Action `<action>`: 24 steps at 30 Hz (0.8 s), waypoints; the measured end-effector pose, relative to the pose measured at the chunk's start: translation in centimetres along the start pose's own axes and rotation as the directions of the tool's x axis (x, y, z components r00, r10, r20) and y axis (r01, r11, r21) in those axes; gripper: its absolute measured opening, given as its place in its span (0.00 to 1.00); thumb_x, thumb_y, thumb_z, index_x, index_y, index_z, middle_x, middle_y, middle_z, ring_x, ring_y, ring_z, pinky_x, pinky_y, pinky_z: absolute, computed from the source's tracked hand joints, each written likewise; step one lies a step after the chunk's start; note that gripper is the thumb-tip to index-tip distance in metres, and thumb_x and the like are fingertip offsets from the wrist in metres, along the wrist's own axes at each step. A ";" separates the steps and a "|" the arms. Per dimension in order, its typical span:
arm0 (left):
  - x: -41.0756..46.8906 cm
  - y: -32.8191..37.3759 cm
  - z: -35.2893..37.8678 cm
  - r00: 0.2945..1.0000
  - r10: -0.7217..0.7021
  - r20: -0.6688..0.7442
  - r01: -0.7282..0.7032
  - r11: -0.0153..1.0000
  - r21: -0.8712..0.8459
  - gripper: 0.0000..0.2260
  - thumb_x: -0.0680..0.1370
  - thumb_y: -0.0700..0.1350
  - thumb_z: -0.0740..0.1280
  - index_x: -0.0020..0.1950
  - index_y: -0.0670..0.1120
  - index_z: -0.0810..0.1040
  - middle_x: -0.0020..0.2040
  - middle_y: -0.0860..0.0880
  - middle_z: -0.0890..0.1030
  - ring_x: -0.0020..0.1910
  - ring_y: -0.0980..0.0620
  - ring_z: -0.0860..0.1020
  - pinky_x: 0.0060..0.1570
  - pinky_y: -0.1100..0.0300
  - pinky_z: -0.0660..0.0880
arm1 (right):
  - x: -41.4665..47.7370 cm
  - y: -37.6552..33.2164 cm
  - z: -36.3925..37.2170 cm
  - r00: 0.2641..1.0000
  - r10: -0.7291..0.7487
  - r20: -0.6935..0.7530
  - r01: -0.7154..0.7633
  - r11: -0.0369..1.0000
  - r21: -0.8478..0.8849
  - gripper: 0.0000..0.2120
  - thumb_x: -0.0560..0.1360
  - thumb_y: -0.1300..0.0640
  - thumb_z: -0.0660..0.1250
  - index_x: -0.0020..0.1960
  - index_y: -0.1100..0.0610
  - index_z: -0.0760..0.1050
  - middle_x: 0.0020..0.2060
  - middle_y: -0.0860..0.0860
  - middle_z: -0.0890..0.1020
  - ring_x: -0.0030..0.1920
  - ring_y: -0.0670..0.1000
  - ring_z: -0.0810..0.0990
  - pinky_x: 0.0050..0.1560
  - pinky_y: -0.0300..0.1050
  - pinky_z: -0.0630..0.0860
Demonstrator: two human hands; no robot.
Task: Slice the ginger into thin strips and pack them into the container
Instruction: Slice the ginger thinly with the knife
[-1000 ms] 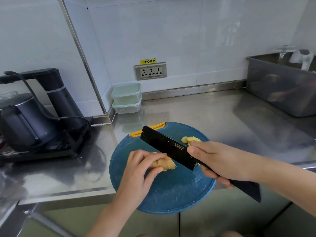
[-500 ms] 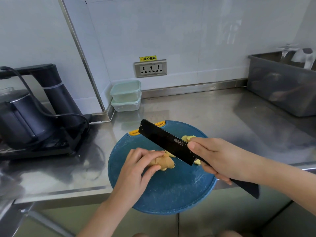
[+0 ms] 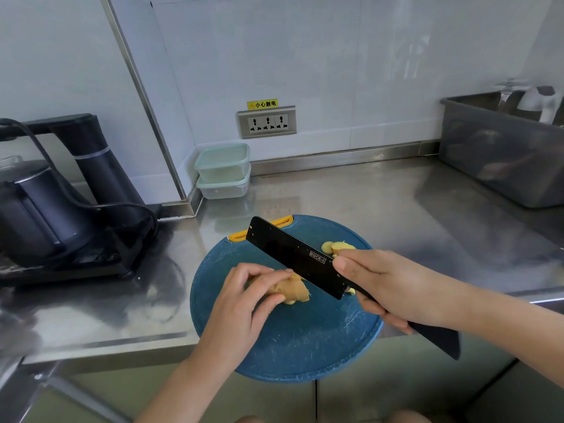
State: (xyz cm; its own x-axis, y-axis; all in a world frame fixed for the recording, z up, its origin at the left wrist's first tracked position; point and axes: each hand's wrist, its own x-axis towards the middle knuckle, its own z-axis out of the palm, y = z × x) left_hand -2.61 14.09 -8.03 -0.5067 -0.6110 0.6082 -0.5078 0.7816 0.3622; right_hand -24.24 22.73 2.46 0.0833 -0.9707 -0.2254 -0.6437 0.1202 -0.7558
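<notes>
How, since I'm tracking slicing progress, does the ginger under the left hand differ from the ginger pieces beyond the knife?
The ginger knob is gripped by the left hand; the cut pieces lie free. The knob is larger and tan; the cut pieces are smaller, pale yellow. The knob sits left of the knife, the cut pieces beyond it. Both rest on the blue cutting board.

ginger slices (image 3: 335, 247) half-hidden (right hand (image 3: 396, 291)), kettle (image 3: 30, 215) cropped

White wall (image 3: 335, 71), steel counter (image 3: 381, 215), triple socket (image 3: 267, 123), black kettle (image 3: 33, 215).
</notes>
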 end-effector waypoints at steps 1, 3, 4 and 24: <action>0.0 0.0 0.0 1.000 0.004 -0.006 -0.004 1.000 0.013 0.15 0.77 0.52 0.61 0.64 0.59 0.72 0.53 0.55 0.71 0.54 0.57 0.72 0.56 0.69 0.68 | 0.0 0.0 0.0 1.000 0.003 0.003 -0.003 1.000 -0.002 0.18 0.82 0.45 0.50 0.55 0.59 0.67 0.29 0.55 0.66 0.18 0.46 0.61 0.23 0.41 0.64; 0.0 0.0 0.1 1.000 0.008 -0.021 -0.007 0.999 0.037 0.16 0.77 0.51 0.61 0.64 0.58 0.72 0.52 0.55 0.71 0.55 0.57 0.71 0.58 0.71 0.65 | 0.0 0.0 0.0 1.000 -0.003 0.003 0.003 1.000 -0.007 0.17 0.82 0.45 0.50 0.53 0.59 0.67 0.29 0.54 0.67 0.18 0.46 0.62 0.22 0.42 0.65; 0.0 0.0 0.1 1.000 0.007 -0.026 -0.006 0.999 0.043 0.16 0.77 0.51 0.62 0.65 0.58 0.72 0.51 0.55 0.71 0.55 0.58 0.71 0.59 0.72 0.64 | 0.1 -0.1 0.1 1.000 -0.010 0.001 0.010 1.000 -0.010 0.18 0.82 0.45 0.50 0.52 0.59 0.67 0.29 0.54 0.68 0.19 0.47 0.62 0.23 0.42 0.66; -0.1 -0.2 0.2 0.999 0.003 -0.039 -0.002 0.999 0.034 0.14 0.77 0.52 0.62 0.63 0.58 0.73 0.50 0.56 0.71 0.53 0.57 0.72 0.55 0.71 0.66 | 0.3 -0.5 0.2 1.000 -0.017 -0.020 0.016 0.999 -0.030 0.19 0.82 0.46 0.49 0.49 0.61 0.66 0.30 0.57 0.68 0.19 0.49 0.62 0.21 0.42 0.65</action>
State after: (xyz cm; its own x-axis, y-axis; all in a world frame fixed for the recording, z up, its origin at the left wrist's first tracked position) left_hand -2.60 14.00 -8.25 -0.4810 -0.6031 0.6363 -0.5302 0.7782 0.3367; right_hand -23.72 22.46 2.70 0.0788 -0.9766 -0.2003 -0.6647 0.0983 -0.7406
